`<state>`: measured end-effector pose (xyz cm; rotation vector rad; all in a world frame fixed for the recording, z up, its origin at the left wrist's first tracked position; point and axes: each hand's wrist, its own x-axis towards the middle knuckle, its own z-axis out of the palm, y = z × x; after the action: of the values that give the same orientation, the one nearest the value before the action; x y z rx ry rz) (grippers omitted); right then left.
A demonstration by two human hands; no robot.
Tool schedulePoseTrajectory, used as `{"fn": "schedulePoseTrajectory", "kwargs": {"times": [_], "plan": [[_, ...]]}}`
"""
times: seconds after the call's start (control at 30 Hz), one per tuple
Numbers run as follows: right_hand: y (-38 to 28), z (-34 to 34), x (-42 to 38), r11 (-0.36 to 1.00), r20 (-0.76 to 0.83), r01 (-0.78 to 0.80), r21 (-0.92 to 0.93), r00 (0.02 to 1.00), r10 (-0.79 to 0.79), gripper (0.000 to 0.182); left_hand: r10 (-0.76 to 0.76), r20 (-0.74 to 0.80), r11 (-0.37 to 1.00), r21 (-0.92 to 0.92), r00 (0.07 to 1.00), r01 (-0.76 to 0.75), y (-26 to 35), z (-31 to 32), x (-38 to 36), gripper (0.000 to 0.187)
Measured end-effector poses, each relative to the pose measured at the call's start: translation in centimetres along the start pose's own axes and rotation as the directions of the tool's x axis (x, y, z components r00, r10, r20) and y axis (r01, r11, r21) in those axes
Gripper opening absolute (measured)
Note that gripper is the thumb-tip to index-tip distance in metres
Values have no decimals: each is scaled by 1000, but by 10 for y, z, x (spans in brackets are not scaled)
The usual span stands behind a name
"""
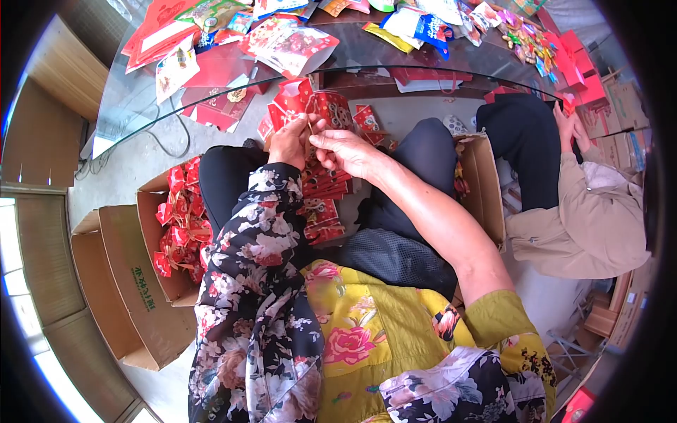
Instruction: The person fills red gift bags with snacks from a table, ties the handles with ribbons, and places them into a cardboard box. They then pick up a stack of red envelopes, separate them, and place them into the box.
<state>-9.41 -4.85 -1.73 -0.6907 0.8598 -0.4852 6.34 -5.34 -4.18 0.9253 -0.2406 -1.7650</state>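
Observation:
My left hand (288, 144) is closed at the near side of a red printed paper box (290, 99), held above my lap. Close beside it, my right hand (347, 151) has thumb and fingers pinched together on what looks like a thin, light-coloured cord (309, 130) at the box. The fingers hide part of this spot. Behind and under my hands, more red printed boxes (333, 109) are gathered between my knees. Flat-looking red ones lie stacked (323, 213) below my wrists.
Left of my knee stands a cardboard box (161, 278) of red tied packets (185, 236). Another open carton (462, 144) is by my right knee. A glass table (345, 53) ahead bears snack packets and sweets. To the right sits another person (571, 211), hands near the table edge.

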Motion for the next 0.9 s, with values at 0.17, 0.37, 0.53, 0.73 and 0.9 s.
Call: {"fn": "schedulePoseTrajectory", "kwargs": {"times": [0.17, 0.37, 0.53, 0.73, 0.9], "plan": [[5, -2, 7, 1000, -8, -14, -21, 1000, 14, 15, -25, 1, 999, 22, 1000, 25, 1, 2, -4, 28], [7, -3, 9, 999, -29, -37, 33, 999, 38, 14, -60, 72, 998, 10, 996, 59, 0, -5, 2, 31], [10, -4, 13, 982, 3, -57, 180, 998, 57, 14, -79, 55, 996, 47, 995, 76, -3, -1, 3, 31], [8, -3, 10, 995, 48, 6, 97, 999, -10, 15, -50, 30, 999, 19, 998, 50, -2, 8, -4, 30], [-1, 7, -2, 758, 0, 52, -650, 998, -69, 14, -58, 0, 995, -83, 998, 58, -3, 7, -2, 27]]}}
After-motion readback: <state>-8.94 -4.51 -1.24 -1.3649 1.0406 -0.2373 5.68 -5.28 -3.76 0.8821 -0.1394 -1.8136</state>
